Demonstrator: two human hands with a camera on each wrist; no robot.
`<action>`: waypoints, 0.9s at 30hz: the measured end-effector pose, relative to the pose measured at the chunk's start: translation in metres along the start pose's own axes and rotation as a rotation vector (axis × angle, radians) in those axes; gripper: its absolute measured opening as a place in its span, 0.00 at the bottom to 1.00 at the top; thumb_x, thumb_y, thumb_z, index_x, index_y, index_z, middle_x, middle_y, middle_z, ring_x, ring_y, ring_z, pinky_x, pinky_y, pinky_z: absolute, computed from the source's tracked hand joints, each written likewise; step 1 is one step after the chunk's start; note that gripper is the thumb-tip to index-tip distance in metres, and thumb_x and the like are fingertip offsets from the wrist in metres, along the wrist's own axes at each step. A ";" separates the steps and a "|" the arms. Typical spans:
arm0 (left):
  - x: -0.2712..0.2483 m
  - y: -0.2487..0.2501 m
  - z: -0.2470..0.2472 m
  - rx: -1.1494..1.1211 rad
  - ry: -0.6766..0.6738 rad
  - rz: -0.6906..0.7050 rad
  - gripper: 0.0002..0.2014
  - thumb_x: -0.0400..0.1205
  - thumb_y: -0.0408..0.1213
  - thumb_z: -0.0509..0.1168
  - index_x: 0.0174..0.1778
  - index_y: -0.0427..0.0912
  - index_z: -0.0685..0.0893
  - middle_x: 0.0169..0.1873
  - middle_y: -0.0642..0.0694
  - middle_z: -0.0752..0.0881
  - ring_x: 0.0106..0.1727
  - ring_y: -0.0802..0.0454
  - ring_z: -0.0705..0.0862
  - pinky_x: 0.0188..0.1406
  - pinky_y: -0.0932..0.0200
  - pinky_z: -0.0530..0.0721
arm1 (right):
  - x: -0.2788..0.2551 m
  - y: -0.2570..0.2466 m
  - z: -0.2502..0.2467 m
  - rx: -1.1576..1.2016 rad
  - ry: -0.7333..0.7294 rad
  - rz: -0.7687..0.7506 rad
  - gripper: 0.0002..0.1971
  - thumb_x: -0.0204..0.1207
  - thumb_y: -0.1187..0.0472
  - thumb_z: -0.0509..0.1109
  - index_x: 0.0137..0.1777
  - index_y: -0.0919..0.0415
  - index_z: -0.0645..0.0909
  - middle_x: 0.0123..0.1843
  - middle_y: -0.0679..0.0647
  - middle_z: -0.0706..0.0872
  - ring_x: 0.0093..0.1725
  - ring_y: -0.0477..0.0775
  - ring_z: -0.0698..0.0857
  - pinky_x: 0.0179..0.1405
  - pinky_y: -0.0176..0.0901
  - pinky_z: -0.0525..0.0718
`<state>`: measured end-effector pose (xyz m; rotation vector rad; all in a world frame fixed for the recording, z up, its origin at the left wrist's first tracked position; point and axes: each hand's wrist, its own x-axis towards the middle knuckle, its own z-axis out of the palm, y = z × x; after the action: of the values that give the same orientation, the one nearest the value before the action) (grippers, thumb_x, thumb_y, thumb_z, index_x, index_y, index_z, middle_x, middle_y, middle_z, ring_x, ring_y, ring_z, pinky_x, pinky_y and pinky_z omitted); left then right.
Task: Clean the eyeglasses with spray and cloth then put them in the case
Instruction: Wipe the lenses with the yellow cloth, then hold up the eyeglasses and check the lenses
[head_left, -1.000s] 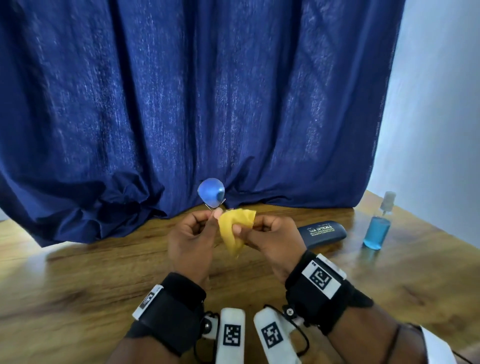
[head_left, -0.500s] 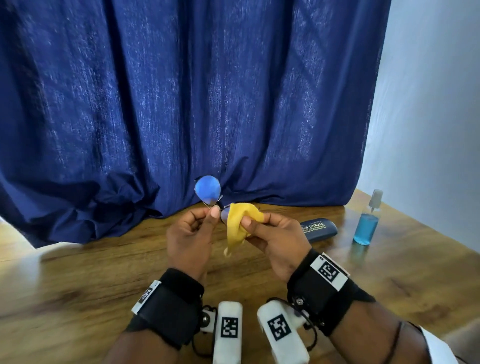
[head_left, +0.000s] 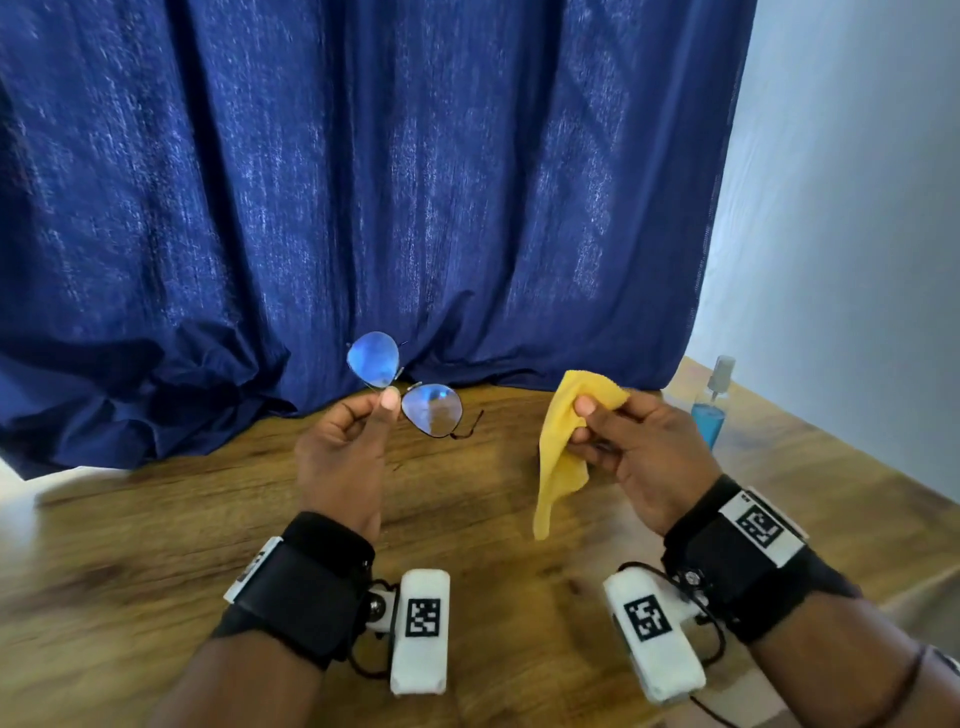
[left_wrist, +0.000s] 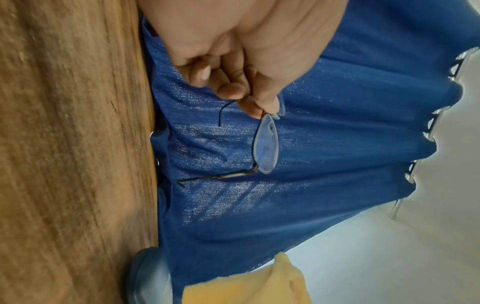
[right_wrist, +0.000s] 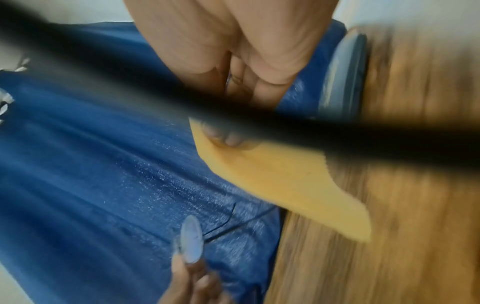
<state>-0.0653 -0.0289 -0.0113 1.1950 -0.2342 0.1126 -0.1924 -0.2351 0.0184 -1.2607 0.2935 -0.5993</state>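
Note:
My left hand (head_left: 384, 410) pinches the thin-framed eyeglasses (head_left: 431, 410) at the bridge and holds them up above the wooden table (head_left: 156, 545), both bluish lenses showing. In the left wrist view the eyeglasses (left_wrist: 266, 144) hang edge-on from my thumb and forefinger. My right hand (head_left: 597, 421) grips the yellow cloth (head_left: 563, 457), which hangs down well to the right of the glasses. The cloth (right_wrist: 280, 176) shows under my fingers in the right wrist view. The dark blue case (right_wrist: 342, 78) lies blurred at the table's back edge; in the head view my right hand hides it.
A spray bottle (head_left: 711, 410) of blue liquid stands at the back right of the table, partly behind my right hand. A dark blue curtain (head_left: 363, 182) hangs along the far edge, with a pale wall (head_left: 857, 208) to its right.
My hands have drawn apart: the right hand carried the cloth off the lens to the right, and both lenses now show uncovered in my left hand.

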 end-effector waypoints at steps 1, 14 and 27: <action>-0.002 0.000 0.001 0.005 -0.013 -0.004 0.09 0.85 0.36 0.72 0.57 0.34 0.90 0.33 0.57 0.90 0.28 0.75 0.84 0.31 0.80 0.80 | 0.000 -0.004 -0.009 -0.112 0.031 -0.064 0.05 0.79 0.68 0.75 0.53 0.66 0.88 0.34 0.55 0.92 0.37 0.52 0.89 0.42 0.47 0.94; -0.009 0.000 0.006 0.011 -0.047 0.016 0.07 0.85 0.34 0.71 0.54 0.35 0.89 0.26 0.63 0.90 0.29 0.73 0.85 0.32 0.79 0.80 | 0.029 -0.008 -0.074 -1.479 -0.198 -0.090 0.16 0.75 0.65 0.79 0.62 0.51 0.89 0.51 0.47 0.91 0.47 0.50 0.88 0.57 0.45 0.87; 0.002 -0.004 -0.001 -0.108 -0.016 -0.058 0.12 0.80 0.44 0.74 0.54 0.42 0.91 0.31 0.61 0.89 0.31 0.69 0.80 0.36 0.65 0.75 | 0.021 0.017 0.042 -0.336 -0.274 0.311 0.13 0.84 0.56 0.73 0.54 0.69 0.89 0.41 0.60 0.92 0.31 0.49 0.86 0.34 0.44 0.88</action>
<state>-0.0619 -0.0291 -0.0149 1.0948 -0.2167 0.0393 -0.1496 -0.2104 0.0173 -1.5623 0.3617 -0.1078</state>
